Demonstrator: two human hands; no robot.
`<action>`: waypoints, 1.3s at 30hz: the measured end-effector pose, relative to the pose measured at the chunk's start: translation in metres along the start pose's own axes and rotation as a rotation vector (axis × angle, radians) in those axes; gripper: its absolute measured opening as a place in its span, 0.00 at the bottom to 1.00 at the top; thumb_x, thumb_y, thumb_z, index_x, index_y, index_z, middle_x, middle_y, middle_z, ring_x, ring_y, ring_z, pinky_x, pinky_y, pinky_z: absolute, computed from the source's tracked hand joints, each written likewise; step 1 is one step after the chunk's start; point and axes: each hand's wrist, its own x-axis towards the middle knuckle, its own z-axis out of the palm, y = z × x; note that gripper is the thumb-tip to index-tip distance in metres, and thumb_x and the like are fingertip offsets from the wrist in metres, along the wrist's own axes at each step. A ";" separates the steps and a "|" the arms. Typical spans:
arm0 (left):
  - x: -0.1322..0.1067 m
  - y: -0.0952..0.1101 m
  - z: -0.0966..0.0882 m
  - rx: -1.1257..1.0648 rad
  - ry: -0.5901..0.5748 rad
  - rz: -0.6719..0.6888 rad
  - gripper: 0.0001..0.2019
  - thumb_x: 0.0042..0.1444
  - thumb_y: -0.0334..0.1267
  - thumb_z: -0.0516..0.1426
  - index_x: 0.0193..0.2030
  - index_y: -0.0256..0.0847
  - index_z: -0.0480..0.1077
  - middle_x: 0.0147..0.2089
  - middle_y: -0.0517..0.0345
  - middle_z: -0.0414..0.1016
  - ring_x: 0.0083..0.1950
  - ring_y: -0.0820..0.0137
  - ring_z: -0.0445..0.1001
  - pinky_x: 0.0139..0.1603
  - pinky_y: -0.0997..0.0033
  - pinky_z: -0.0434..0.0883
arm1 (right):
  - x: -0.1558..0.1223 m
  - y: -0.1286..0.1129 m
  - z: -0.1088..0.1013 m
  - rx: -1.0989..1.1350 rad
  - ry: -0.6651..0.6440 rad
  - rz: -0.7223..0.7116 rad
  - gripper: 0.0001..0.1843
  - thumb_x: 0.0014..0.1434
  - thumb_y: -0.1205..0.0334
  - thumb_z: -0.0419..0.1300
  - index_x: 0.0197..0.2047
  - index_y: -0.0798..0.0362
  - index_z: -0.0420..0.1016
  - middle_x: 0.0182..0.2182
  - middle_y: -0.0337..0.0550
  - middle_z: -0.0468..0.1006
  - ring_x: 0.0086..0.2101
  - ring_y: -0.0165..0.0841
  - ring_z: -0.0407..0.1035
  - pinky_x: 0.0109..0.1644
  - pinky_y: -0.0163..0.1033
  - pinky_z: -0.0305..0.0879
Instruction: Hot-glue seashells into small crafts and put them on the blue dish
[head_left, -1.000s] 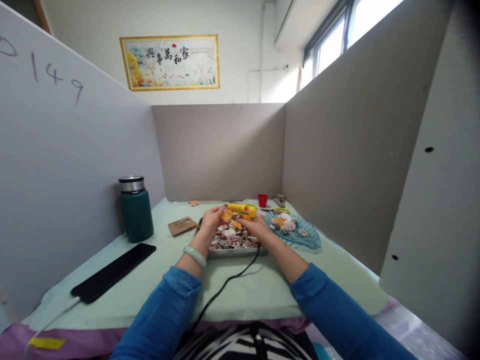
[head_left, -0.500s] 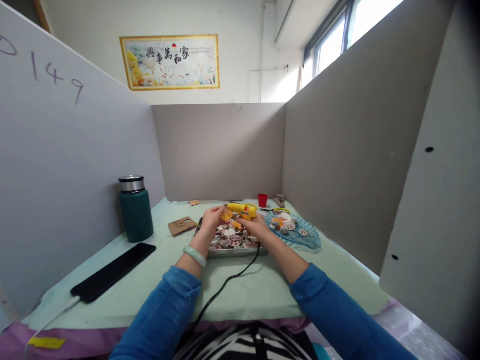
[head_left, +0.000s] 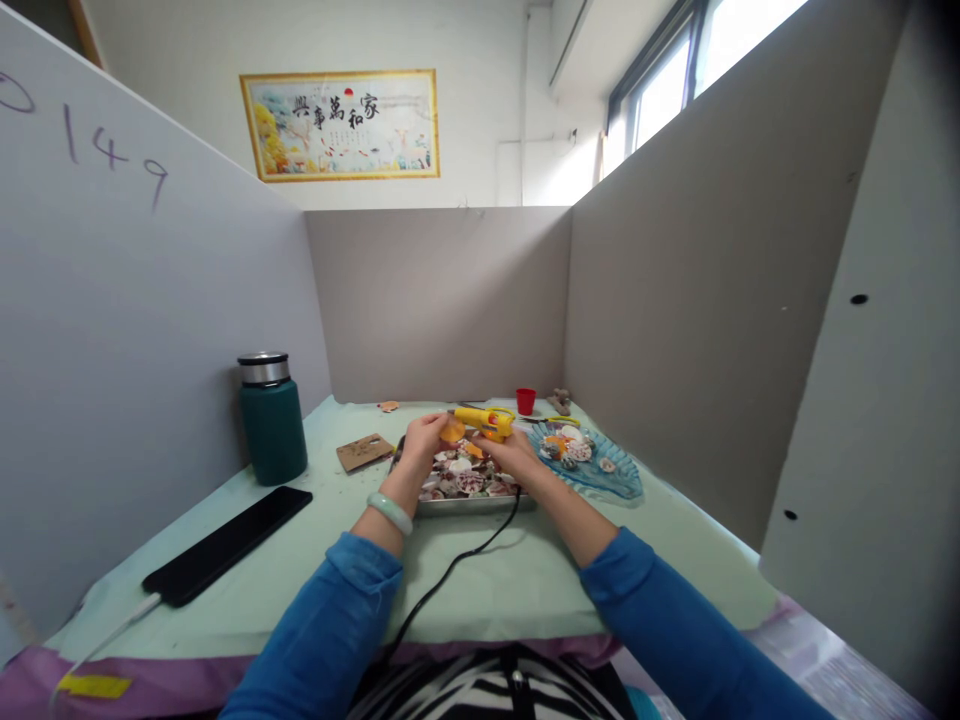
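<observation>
My right hand (head_left: 514,455) is closed round the handle of a yellow hot glue gun (head_left: 484,421), whose nozzle points left. A black cord (head_left: 465,556) runs from it down to the table's front edge. Between the fingers of my left hand (head_left: 421,440) is an orange shell (head_left: 453,431), close by the nozzle; whether the two touch I cannot tell. Below both hands lies a metal tray (head_left: 480,506) filled with many shells. To the right, a blue shell-shaped dish (head_left: 616,478) holds several white, orange and dark shells.
A green bottle (head_left: 273,425) and a black phone (head_left: 225,545) on a white cable stand at left. Behind lie a brown card (head_left: 364,453), a small orange piece (head_left: 388,407), a red cup (head_left: 526,402) and yellow-handled scissors (head_left: 562,420). Partition walls (head_left: 442,300) enclose the table.
Almost nothing differs. Both hands stay in place, with the shell and the glue gun still held close together.
</observation>
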 end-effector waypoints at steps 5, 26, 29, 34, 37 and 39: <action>-0.002 0.003 0.001 -0.010 0.008 -0.011 0.06 0.49 0.33 0.60 0.32 0.31 0.73 0.30 0.50 0.76 0.28 0.71 0.73 0.26 0.75 0.72 | 0.000 0.000 0.001 0.017 -0.025 0.021 0.14 0.48 0.51 0.60 0.30 0.54 0.75 0.18 0.36 0.71 0.18 0.26 0.62 0.21 0.30 0.55; 0.003 -0.003 0.002 -0.045 0.002 -0.024 0.03 0.51 0.29 0.59 0.31 0.33 0.67 0.28 0.54 0.72 0.27 0.71 0.74 0.27 0.70 0.74 | 0.001 -0.001 0.001 0.035 -0.016 0.014 0.13 0.48 0.53 0.61 0.29 0.54 0.74 0.17 0.36 0.71 0.17 0.26 0.61 0.20 0.30 0.55; 0.002 -0.002 0.002 -0.043 -0.014 0.002 0.02 0.52 0.29 0.57 0.32 0.33 0.67 0.29 0.53 0.73 0.27 0.71 0.74 0.28 0.71 0.74 | 0.000 -0.002 0.001 0.028 0.002 0.029 0.13 0.48 0.51 0.60 0.28 0.54 0.74 0.17 0.36 0.70 0.16 0.26 0.61 0.20 0.30 0.54; -0.001 0.001 0.003 -0.031 0.001 -0.018 0.01 0.53 0.28 0.55 0.31 0.33 0.66 0.29 0.53 0.72 0.27 0.72 0.74 0.27 0.71 0.74 | -0.001 -0.004 0.000 0.004 -0.008 0.028 0.14 0.49 0.51 0.60 0.27 0.54 0.73 0.16 0.36 0.70 0.16 0.27 0.62 0.19 0.31 0.55; 0.000 0.000 0.003 -0.032 0.006 -0.016 0.01 0.53 0.28 0.56 0.32 0.33 0.66 0.30 0.53 0.72 0.27 0.71 0.74 0.27 0.70 0.74 | -0.001 -0.004 -0.001 0.001 -0.021 0.021 0.13 0.48 0.52 0.60 0.27 0.54 0.74 0.17 0.36 0.71 0.17 0.26 0.63 0.20 0.30 0.55; 0.001 -0.001 0.002 -0.025 -0.013 -0.010 0.01 0.52 0.28 0.56 0.33 0.33 0.66 0.31 0.53 0.72 0.28 0.71 0.74 0.27 0.70 0.74 | -0.001 -0.004 -0.001 0.002 -0.011 0.028 0.13 0.49 0.51 0.60 0.27 0.54 0.74 0.17 0.36 0.70 0.17 0.27 0.63 0.20 0.31 0.56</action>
